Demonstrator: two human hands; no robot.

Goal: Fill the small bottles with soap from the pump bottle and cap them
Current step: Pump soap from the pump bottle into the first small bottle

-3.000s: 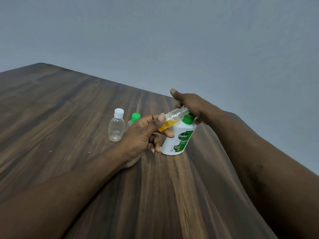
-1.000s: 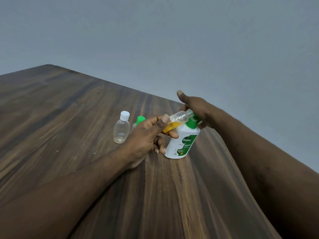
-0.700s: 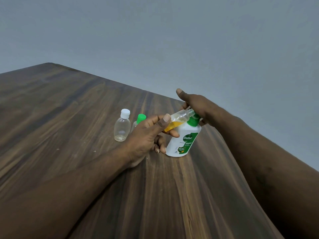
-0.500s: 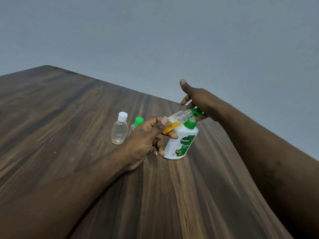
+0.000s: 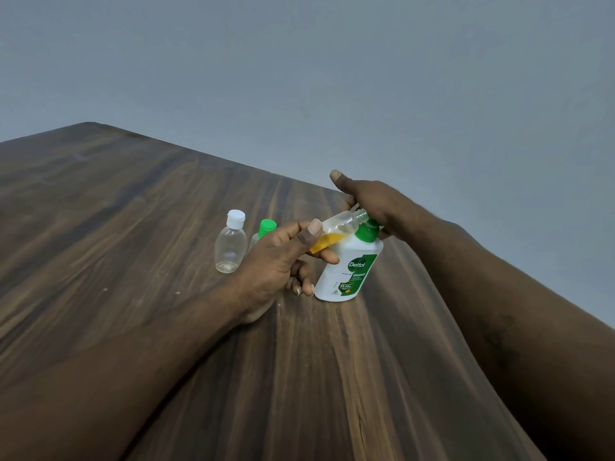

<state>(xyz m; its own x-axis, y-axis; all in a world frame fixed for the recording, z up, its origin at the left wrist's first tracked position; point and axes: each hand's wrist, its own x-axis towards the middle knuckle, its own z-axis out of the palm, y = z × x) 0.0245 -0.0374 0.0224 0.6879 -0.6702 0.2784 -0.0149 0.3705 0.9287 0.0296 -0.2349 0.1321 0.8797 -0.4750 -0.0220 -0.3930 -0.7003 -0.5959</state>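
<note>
So, left grip (image 5: 276, 261) pinches the small bottle (image 5: 339, 227), tilted, mouth up against the pump bottle (image 5: 349, 271) on the desk (image 5: 133, 227). Right grip (image 5: 372, 201) covers the pump top; can't tell if it's clenched.

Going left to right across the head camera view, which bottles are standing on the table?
Standing: white-capped clear bottle → green-capped bottle → pump bottle. The open small bottle gripped by the left hand overlaps the pump bottle, so it is left out.
</note>
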